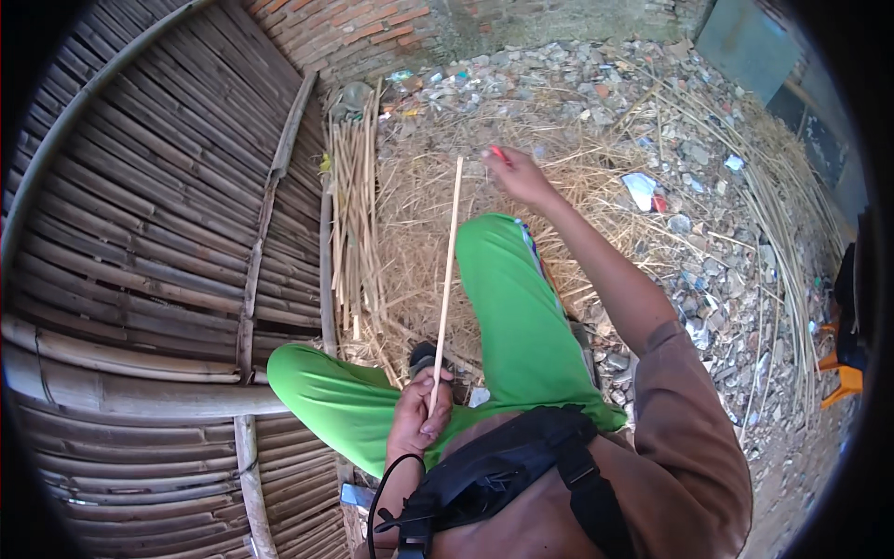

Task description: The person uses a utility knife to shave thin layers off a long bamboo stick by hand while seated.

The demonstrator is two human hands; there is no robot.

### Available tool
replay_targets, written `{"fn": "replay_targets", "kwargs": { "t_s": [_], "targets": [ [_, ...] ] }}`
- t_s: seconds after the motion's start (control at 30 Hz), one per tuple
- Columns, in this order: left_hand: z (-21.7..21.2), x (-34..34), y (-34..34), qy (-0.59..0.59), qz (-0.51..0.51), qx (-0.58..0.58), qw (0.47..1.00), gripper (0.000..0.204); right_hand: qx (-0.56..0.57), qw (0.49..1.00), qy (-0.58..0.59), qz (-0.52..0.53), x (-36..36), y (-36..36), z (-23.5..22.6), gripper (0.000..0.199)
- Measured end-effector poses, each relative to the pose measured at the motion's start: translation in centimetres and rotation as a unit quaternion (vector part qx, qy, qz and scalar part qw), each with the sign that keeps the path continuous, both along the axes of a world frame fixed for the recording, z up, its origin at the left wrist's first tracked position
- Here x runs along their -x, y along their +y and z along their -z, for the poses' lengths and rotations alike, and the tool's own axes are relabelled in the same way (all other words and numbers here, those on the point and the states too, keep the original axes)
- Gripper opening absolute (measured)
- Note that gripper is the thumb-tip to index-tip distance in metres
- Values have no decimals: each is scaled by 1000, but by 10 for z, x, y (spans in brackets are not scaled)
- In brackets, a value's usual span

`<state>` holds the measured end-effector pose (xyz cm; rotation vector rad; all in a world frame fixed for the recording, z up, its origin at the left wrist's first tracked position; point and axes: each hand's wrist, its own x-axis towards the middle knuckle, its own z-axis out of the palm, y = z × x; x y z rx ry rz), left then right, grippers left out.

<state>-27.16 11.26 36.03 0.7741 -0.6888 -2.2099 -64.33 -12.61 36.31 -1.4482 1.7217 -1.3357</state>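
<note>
My left hand [419,416] is closed around the lower end of a long pale bamboo stick [449,270], just in front of my belly. The stick points away from me, standing up past my green-trousered knee. Out beyond its far tip, slightly to the right, my right hand [521,181] is closed on a small red-handled tool [500,154]. Its working end cannot be made out. A narrow gap shows between that hand and the stick's tip.
A bamboo slat platform [158,224] fills the left side. Beside it lies a bundle of similar sticks [352,214]. Straw-like shavings [419,233] cover the ground ahead; rubble and litter [694,279] lie to the right, with long thin strips [782,214]. A brick wall [372,37] stands behind.
</note>
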Motion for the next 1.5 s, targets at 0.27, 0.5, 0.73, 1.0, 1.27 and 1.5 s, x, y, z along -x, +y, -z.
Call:
{"fn": "replay_targets", "kwargs": {
  "t_s": [0.27, 0.5, 0.73, 1.0, 1.27, 1.5],
  "targets": [
    [5, 11, -17, 25, 52, -2, 998, 31, -36, 968, -214, -124, 6, 3, -79, 25],
    [2, 35, -54, -61, 34, 87, 994, 28, 110, 973, -199, 23, 43, -2, -164, 23],
    [-10, 98, -92, -86, 10, 176, 981, 27, 57, 998, 15, 5, 46, 45, -130, 35],
    [10, 131, -101, -153, 26, 282, 947, 25, 112, 992, 14, -57, 38, 54, -77, 28],
    [21, 136, -103, -150, -3, 209, 966, 27, 92, 968, -231, 39, 73, 24, -59, 15],
    [19, 143, -104, -130, 49, 168, 976, 31, -3, 964, -253, -77, 47, 36, -49, 27]
  ]
}}
